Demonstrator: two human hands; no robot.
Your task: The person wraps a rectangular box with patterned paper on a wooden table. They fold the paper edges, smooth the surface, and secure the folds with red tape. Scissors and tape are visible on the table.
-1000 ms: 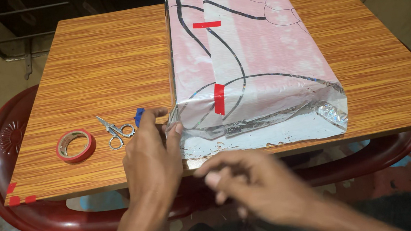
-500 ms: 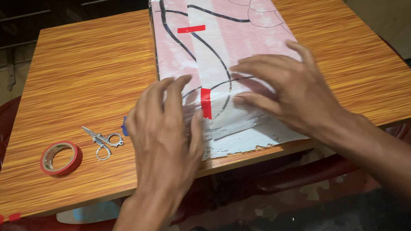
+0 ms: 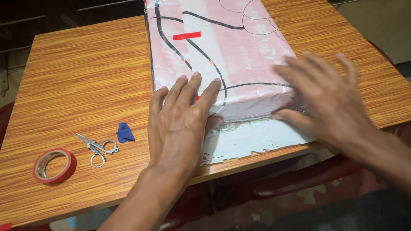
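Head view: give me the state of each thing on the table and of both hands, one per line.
Wrapped box: lying flat, pink paper taped on top with red strips, near end flap not closed, white underside showing.
Left hand: open, flat, pressing the box's near end.
Right hand: open, fingers spread on the near right corner, blurred.
Tape roll: red, lying flat, untouched.
Scissors: closed, lying flat.
Blue scrap: loose beside the scissors.
Table: wooden, level.
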